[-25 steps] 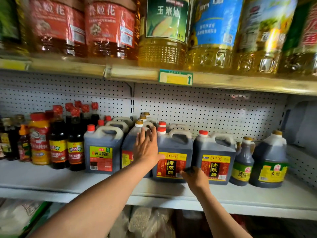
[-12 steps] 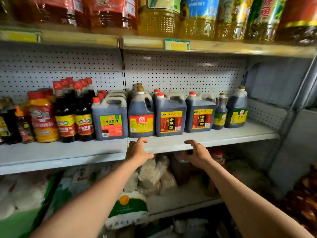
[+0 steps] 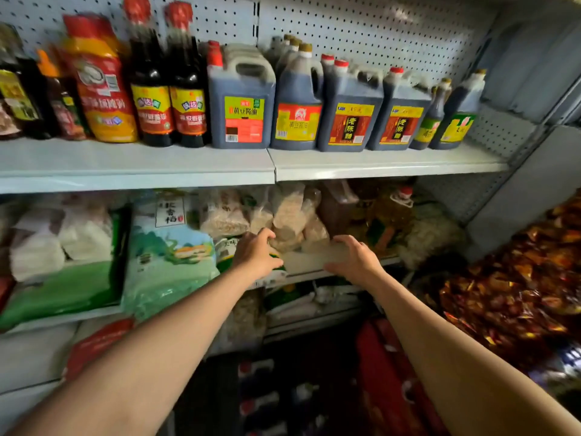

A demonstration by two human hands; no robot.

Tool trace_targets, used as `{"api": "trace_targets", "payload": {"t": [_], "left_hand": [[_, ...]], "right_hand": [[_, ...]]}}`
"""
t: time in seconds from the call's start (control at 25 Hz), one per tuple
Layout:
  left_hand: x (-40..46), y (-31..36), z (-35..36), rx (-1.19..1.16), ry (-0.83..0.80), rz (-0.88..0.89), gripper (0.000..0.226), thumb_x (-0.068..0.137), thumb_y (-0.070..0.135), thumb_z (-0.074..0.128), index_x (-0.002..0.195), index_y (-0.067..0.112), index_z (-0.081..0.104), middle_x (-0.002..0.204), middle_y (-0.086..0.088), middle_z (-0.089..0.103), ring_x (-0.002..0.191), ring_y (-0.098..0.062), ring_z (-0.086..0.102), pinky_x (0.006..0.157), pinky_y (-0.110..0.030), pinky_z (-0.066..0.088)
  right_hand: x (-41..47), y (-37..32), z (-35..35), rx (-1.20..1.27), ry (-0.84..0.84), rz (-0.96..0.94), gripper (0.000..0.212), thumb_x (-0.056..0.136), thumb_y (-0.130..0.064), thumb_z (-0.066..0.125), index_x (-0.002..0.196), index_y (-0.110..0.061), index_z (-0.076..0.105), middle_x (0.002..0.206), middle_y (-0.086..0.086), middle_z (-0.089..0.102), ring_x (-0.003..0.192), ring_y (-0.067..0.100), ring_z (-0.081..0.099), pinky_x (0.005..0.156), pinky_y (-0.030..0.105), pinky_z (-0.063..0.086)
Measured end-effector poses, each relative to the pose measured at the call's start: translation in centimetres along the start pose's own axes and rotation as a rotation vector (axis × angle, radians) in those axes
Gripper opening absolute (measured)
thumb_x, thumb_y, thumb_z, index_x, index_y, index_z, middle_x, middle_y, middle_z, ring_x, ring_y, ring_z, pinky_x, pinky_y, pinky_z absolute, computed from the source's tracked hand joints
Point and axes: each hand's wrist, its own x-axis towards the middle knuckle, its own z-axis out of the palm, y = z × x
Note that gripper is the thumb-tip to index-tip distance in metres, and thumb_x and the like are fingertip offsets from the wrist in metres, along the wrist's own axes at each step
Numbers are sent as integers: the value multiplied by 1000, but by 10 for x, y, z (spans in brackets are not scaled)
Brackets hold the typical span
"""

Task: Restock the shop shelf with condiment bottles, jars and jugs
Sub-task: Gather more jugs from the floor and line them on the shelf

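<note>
On the upper shelf (image 3: 135, 171) the condiment stock stands upright in a row: slim dark sauce bottles (image 3: 169, 86) at the left, then a handled soy jug (image 3: 242, 102) and the vinegar jugs (image 3: 349, 111) toward the right, labels forward, with a bare strip of shelf in front of them. Below, the left hand (image 3: 256, 254) hangs with fingers loosely curled and holds nothing, just before a clear bag of grain (image 3: 289, 215). The right hand (image 3: 353, 258) is beside it, fingers relaxed and spread, near the lower shelf's front lip (image 3: 314, 272). An oil bottle (image 3: 393, 212) lies tilted at the back right (half hidden), closer to the right hand, which is probably the better reach.
</note>
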Motion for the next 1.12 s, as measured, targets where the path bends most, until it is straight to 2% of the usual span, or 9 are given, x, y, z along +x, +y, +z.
{"api": "trace_targets", "payload": {"t": [0.08,0.28,0.44,0.56,0.64,0.8,0.96,1.04,1.12], "left_hand": [[-13,-15,13,-7,-26,-19,61,72,41,80,125,34,50,123,-7,52,107,-28,56,78,-32,46],[-42,-43,44,-32,-55,-131,63,75,38,80,130,30,50,128,-7,50,111,-26,54,82,-31,46],[-58,-70,101,-164,-133,-231,54,83,21,76,130,19,50,130,-6,51,103,-19,50,72,-24,35],[-62,-112,163,-157,-187,-294,57,82,32,77,131,25,48,131,-4,54,99,-18,55,69,-25,43],[-68,-142,202,-133,-224,-323,61,80,43,77,132,28,49,133,-5,53,113,-24,56,83,-29,48],[-87,-214,302,-182,-312,-421,58,79,36,77,130,24,51,129,-13,49,114,-31,56,89,-29,43],[-104,-288,403,-203,-421,-458,61,80,36,75,132,16,51,131,-14,53,124,-36,47,97,-36,41],[-111,-323,453,-220,-480,-436,71,76,53,69,133,13,53,131,-12,57,126,-36,48,102,-41,43],[-117,-358,503,-271,-470,-451,80,71,67,63,133,17,53,128,-7,59,120,-29,55,99,-41,47]], "right_hand": [[-11,3,16,5,-45,11,82,76,-42,84,146,-27,42,133,12,51,122,31,52,95,32,44],[-16,24,53,36,-144,14,80,79,-44,82,147,-28,42,137,13,51,119,30,55,85,25,39],[-14,61,108,78,-289,40,82,81,-44,80,150,-24,40,146,10,50,132,29,48,96,29,42],[-9,99,169,109,-378,120,83,82,-45,78,151,-24,38,150,9,44,137,29,43,103,33,42],[-8,125,214,128,-429,161,80,84,-42,78,150,-22,38,150,10,42,136,29,44,104,33,41],[-9,182,322,147,-508,239,72,85,-35,78,146,-20,43,147,9,48,131,27,51,103,35,44],[-18,244,430,181,-579,309,70,88,-38,74,147,-20,41,149,7,46,135,27,45,106,35,39],[-23,276,488,209,-592,347,68,89,-40,72,147,-24,41,150,5,45,137,27,44,110,39,38],[-27,308,544,239,-589,382,66,89,-42,71,147,-29,41,152,4,43,139,27,41,114,45,36]]}}
